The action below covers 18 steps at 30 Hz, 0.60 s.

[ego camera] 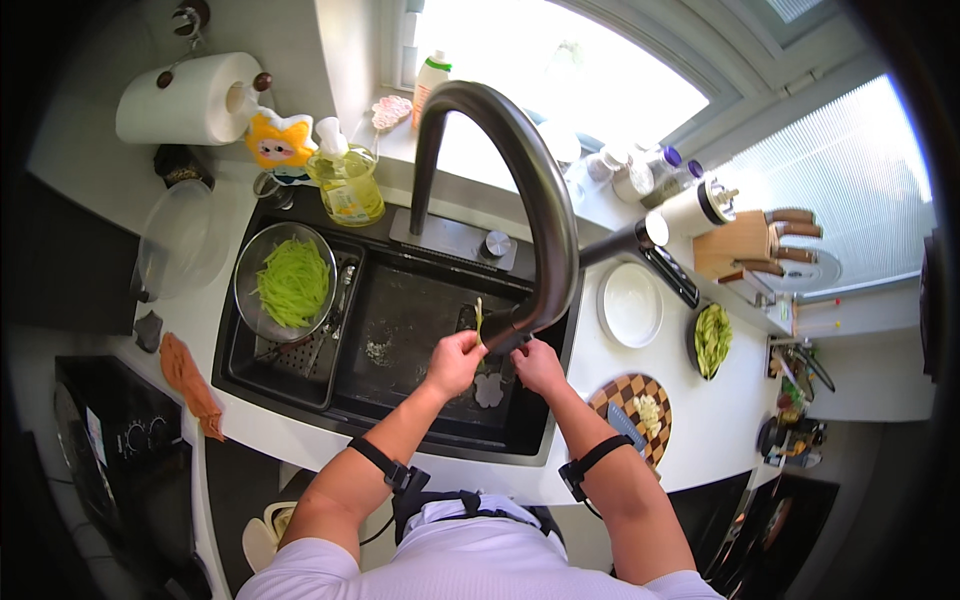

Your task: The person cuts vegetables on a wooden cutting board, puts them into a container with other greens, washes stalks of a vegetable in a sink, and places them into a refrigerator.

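Observation:
My left hand [456, 364] is over the black sink [405, 330], its fingers pinching a thin stalk, perhaps a spring onion [479, 319], with a pale tip pointing up. Close to its right is my right hand [538, 365], fingers curled at the end of the dark arched faucet [551, 247]. The faucet partly hides these fingers, so whether they touch it or hold something cannot be told. Below the hands a grey flower-shaped piece [489, 391] lies in the basin. A round bowl of shredded green vegetable [294, 283] rests over the sink's left compartment.
At right are a white plate [631, 305], a dark dish of green slices [712, 341], and a checkered cutting board [600, 397] bearing a cleaver [626, 426] and garlic cloves [646, 415]. A knife block [731, 244] stands behind. A yellow soap bottle [346, 187] is behind the sink.

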Each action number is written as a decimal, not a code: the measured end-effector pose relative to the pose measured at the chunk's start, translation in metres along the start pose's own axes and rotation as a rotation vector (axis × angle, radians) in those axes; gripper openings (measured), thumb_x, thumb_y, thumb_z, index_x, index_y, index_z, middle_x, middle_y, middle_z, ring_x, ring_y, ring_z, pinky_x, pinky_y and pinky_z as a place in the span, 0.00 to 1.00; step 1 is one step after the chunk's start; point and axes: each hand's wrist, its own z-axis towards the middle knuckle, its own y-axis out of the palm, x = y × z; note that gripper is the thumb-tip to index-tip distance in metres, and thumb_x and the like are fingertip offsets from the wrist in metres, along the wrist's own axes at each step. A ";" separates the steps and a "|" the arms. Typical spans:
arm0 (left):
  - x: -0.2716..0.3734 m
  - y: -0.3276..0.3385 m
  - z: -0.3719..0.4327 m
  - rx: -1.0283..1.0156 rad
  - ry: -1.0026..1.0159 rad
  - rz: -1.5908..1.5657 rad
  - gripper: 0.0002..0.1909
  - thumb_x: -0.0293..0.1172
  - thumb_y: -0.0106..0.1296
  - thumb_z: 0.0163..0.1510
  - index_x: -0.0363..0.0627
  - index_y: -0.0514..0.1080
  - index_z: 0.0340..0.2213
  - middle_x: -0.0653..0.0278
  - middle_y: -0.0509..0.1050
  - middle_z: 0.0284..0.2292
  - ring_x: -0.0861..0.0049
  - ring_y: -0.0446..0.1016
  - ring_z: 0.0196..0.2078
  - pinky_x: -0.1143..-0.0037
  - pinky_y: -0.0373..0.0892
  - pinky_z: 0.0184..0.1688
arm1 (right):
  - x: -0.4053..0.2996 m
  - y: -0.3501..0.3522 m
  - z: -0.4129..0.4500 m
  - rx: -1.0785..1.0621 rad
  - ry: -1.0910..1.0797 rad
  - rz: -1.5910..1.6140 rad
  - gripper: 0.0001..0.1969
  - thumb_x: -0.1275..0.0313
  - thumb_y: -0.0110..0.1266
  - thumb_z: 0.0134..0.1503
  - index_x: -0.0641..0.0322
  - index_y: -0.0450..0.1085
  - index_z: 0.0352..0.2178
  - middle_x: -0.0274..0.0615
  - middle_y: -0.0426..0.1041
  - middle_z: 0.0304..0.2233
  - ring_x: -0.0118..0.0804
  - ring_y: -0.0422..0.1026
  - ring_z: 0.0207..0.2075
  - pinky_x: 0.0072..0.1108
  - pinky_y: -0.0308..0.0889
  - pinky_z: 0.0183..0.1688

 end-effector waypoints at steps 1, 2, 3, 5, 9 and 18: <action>-0.001 0.005 0.001 -0.002 0.001 0.029 0.05 0.25 0.54 0.56 0.36 0.75 0.33 0.65 0.77 0.26 0.85 0.72 0.30 0.78 0.68 0.35 | 0.003 -0.004 0.009 0.006 -0.016 -0.019 0.12 0.67 0.55 0.53 0.63 0.75 0.36 0.52 0.77 0.33 0.53 0.75 0.39 0.34 0.70 0.43; -0.003 0.009 -0.001 0.006 -0.004 0.063 0.06 0.26 0.54 0.56 0.37 0.75 0.34 0.63 0.77 0.26 0.83 0.72 0.29 0.77 0.68 0.35 | 0.007 -0.005 0.019 0.094 -0.179 0.000 0.13 0.66 0.55 0.52 0.63 0.74 0.36 0.54 0.77 0.33 0.54 0.75 0.38 0.34 0.70 0.42; 0.002 0.013 -0.003 0.009 -0.011 0.099 0.06 0.26 0.54 0.55 0.37 0.76 0.34 0.61 0.78 0.26 0.81 0.73 0.28 0.76 0.69 0.35 | 0.010 -0.010 0.030 0.181 -0.339 0.021 0.14 0.65 0.56 0.52 0.63 0.74 0.37 0.55 0.76 0.32 0.55 0.75 0.38 0.34 0.70 0.41; 0.000 0.007 -0.001 -0.004 -0.100 0.235 0.08 0.30 0.55 0.55 0.40 0.78 0.36 0.57 0.79 0.28 0.74 0.77 0.30 0.74 0.71 0.36 | -0.014 -0.026 0.053 0.093 -0.272 0.046 0.11 0.72 0.58 0.51 0.63 0.72 0.36 0.46 0.77 0.33 0.40 0.77 0.35 0.27 0.70 0.40; -0.037 -0.006 -0.002 0.061 -0.130 0.212 0.08 0.30 0.56 0.53 0.43 0.79 0.35 0.54 0.79 0.30 0.64 0.79 0.34 0.70 0.72 0.37 | -0.095 -0.032 0.074 0.315 -0.367 -0.052 0.15 0.72 0.57 0.51 0.63 0.69 0.41 0.52 0.74 0.34 0.52 0.74 0.38 0.34 0.70 0.41; -0.043 -0.013 -0.008 0.060 -0.188 0.176 0.10 0.32 0.56 0.53 0.43 0.79 0.36 0.53 0.79 0.31 0.64 0.79 0.34 0.70 0.72 0.38 | -0.129 -0.054 0.112 0.078 -0.237 -0.625 0.24 0.64 0.56 0.56 0.64 0.59 0.50 0.64 0.68 0.45 0.62 0.71 0.45 0.41 0.68 0.48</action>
